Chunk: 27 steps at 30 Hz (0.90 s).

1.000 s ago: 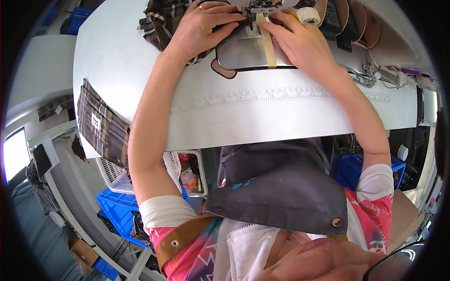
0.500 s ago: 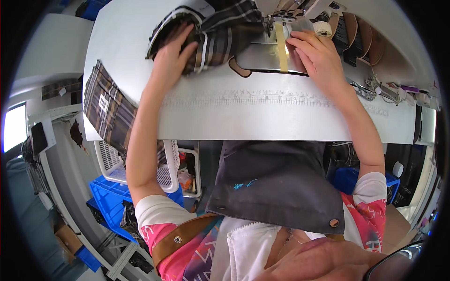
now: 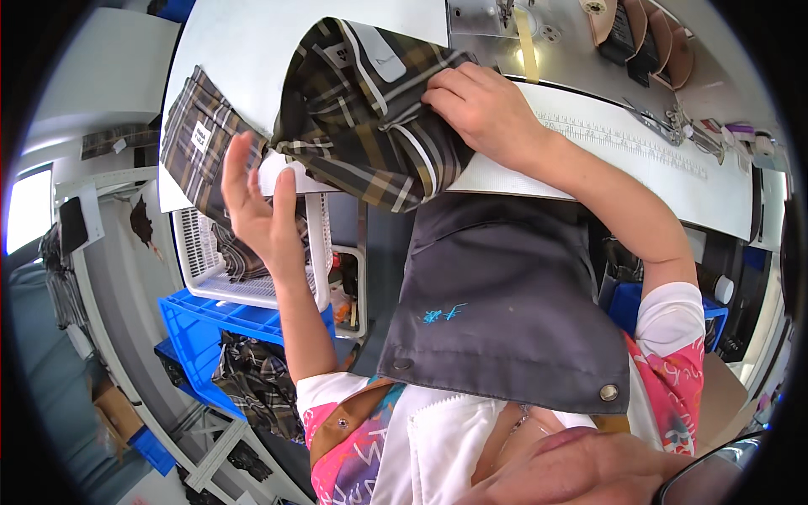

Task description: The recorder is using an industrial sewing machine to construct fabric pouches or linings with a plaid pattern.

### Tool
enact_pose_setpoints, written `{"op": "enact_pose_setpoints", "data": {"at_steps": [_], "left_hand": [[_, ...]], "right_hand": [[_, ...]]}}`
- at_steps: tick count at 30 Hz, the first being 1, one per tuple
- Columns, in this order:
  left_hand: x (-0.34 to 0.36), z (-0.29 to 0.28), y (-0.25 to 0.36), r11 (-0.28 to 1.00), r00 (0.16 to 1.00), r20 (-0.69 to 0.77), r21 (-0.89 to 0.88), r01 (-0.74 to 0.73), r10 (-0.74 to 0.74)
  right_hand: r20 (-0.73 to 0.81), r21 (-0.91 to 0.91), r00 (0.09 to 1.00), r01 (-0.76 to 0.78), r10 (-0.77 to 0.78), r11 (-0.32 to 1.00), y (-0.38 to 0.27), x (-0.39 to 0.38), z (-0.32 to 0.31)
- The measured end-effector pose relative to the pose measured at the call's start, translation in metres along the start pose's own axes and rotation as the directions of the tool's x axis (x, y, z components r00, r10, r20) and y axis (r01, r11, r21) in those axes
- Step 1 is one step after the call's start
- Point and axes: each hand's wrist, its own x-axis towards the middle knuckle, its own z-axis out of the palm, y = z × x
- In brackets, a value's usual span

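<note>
A dark plaid garment piece (image 3: 341, 160), with light strips along its edges and a pale grey patch, stands bunched and opened up at the table's front edge. My right hand (image 3: 484, 109) has its fingers curled onto the garment's right side. At the garment's left lower corner, my left hand (image 3: 259, 206) is raised with fingers and thumb spread, holding nothing. Behind that hand, another plaid piece (image 3: 189, 122) with a white label hangs over the table's left edge. Beyond my right hand is the sewing machine's metal bed (image 3: 484, 42), crossed by a yellow tape strip (image 3: 526, 50).
Below the table's left side, a white plastic basket (image 3: 252, 290) holding plaid cloth sits on a blue crate (image 3: 189, 316). The white table (image 3: 724, 198) carries a printed ruler scale. Metal scissors (image 3: 656, 124) and small tools lie at the right, near a brown holder (image 3: 635, 42).
The garment has come away from the machine toward me and to the left. My right hand has moved left onto it. My left hand has let go and drawn back.
</note>
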Motion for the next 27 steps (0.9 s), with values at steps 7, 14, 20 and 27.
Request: {"op": "enact_pose_setpoints", "data": {"at_steps": [7, 14, 20, 27], "left_hand": [[0.021, -0.019, -0.018, 0.992, 0.892, 0.434, 0.075, 0.103, -0.126], [0.020, -0.070, -0.033, 0.876, 0.849, 0.224, 0.050, 0.480, -0.479], [-0.007, 0.007, 0.048, 0.713, 0.808, 0.323, 0.383, -0.587, 0.493], [-0.045, -0.003, -0.018, 0.758, 0.859, 0.483, 0.492, -0.427, 0.170]], "right_hand": [[0.053, 0.742, 0.863, -0.371, 0.502, 0.559, -0.015, 0.009, -0.022], [0.042, 0.747, 0.763, -0.452, 0.645, 0.487, 0.079, -0.027, -0.012], [0.230, 0.861, 0.707, -0.468, 0.669, 0.199, 0.089, -0.043, -0.002], [0.308, 0.787, 0.753, -0.545, 0.581, 0.290, 0.053, -0.020, -0.011]]}}
